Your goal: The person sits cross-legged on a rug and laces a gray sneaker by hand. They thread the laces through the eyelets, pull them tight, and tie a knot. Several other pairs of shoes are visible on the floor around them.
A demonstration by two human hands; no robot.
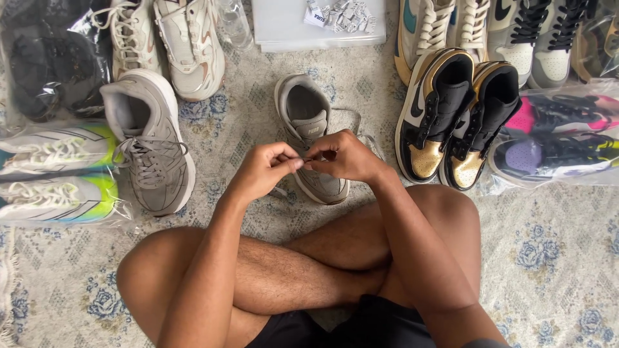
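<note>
Both grips, left hand (261, 171) and right hand (345, 156), pinching grey lace (303, 159), grey suede sneaker (309, 125) beneath

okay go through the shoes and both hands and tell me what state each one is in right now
Left hand: fingers pinching a lace.
Right hand: fingers pinching the lace.
Centre grey shoe: upright, being laced.
Left grey shoe: laced, upright.
Black-and-gold pair: upright, side by side.
Green-white shoes: bagged in plastic.
Pink and purple shoes: bagged.
</note>
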